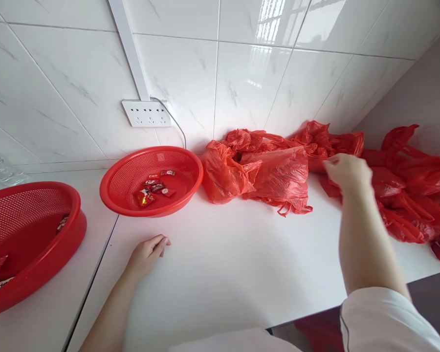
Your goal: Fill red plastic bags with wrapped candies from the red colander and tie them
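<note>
My left hand (151,252) rests on the white tabletop with its fingers curled together, and nothing shows in them. Just beyond it stands a red plastic basket (113,205) with several small wrapped snacks (150,188) inside. My right hand (348,173), slightly blurred, is stretched out over the red plastic bags at the right. Its fingers are bent closed against a crumpled bag (315,142); what they hold, if anything, is hidden. Left of this hand lies a filled red plastic bag (278,173), and another bag (225,178) touches the basket's side.
A second red basket (68,234) with a few wrapped snacks stands at the left, near a clear plastic bottle (3,168). More red bags (418,195) pile up at the right. A socket strip (146,113) with a grey cable (176,120) is on the tiled wall.
</note>
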Available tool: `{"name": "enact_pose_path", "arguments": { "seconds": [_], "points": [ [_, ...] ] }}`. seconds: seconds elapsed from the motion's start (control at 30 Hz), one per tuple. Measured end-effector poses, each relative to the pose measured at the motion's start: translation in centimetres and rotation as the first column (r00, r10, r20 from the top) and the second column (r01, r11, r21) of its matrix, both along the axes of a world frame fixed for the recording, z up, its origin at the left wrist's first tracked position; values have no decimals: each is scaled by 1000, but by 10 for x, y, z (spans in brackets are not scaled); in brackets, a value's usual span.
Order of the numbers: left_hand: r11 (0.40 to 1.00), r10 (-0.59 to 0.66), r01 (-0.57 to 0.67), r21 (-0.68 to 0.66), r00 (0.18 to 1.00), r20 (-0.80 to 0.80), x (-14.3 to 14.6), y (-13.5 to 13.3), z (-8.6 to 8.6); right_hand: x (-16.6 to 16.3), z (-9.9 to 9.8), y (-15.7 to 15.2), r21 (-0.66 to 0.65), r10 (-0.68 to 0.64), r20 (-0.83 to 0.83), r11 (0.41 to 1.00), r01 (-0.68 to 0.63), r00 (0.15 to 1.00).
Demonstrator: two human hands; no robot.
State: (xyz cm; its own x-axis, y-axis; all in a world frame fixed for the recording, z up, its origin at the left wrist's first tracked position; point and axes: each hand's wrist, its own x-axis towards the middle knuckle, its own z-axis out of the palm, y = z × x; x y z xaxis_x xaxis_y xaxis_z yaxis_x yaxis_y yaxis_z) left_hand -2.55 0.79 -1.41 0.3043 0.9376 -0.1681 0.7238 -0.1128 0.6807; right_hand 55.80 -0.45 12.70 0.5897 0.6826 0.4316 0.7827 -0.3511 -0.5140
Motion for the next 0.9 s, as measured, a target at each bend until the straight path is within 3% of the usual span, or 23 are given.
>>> {"name": "enact_pose_path", "arguments": {
  "seconds": [0.03, 0.13, 0.27, 0.33, 0.47, 0.57, 0.63, 0.67, 0.73, 0.77, 0.8, 0.83, 0.9],
  "points": [
    [1000, -5, 5, 4, 1000, 6, 0, 0, -1, -18, -6, 8, -38, 1, 34, 999, 0, 999],
    [1000, -4, 3, 16, 1000, 12, 0, 1, -1, -86, -25, 27, 6, 198, 50, 980, -199, 979],
    [1000, 3, -4, 12, 1000, 29, 2, -2, 1, -163, -38, 50, 204, 527, 85, 821, -532, 846],
    [1000, 7, -7, 9, 1000, 31, 2, -4, 3, -183, -38, 63, 178, 541, 59, 821, -542, 839],
    [1000, 1, -1, 17, 1000, 12, 3, -6, 7, -196, -32, 84, -68, 450, -47, 889, -453, 892],
    [1000, -15, 15, 11, 1000, 4, 4, -6, 10, -201, -21, 89, 123, 455, -107, 889, -442, 884],
    [1000, -19, 19, 7, 1000, -9, 4, -5, 11, -205, -11, 84, 263, 601, -194, 793, -549, 775],
    [1000, -22, 22, 8, 1000, -16, 4, -4, 11, -207, -7, 80, 271, 709, -248, 705, -655, 660],
    [999, -32, 33, 16, 999, -33, 3, -4, 10, -212, -2, 70, 202, 846, -382, 469, -860, 372],
    [999, -35, 36, 21, 998, -44, 3, -5, 9, -213, -1, 64, 155, 854, -443, 371, -916, 271],
    [999, -35, 37, 32, 998, -54, 4, -6, 9, -215, -1, 59, 113, 844, -483, 324, -939, 233],
    [998, -31, 34, 57, 998, -57, 6, -7, 10, -215, -3, 55, 80, 832, -493, 334, -939, 254],
    [988, -34, 37, 153, 999, -27, 17, -10, 16, -215, -7, 49, 61, 806, -441, 467, -882, 396]
  ]
}}
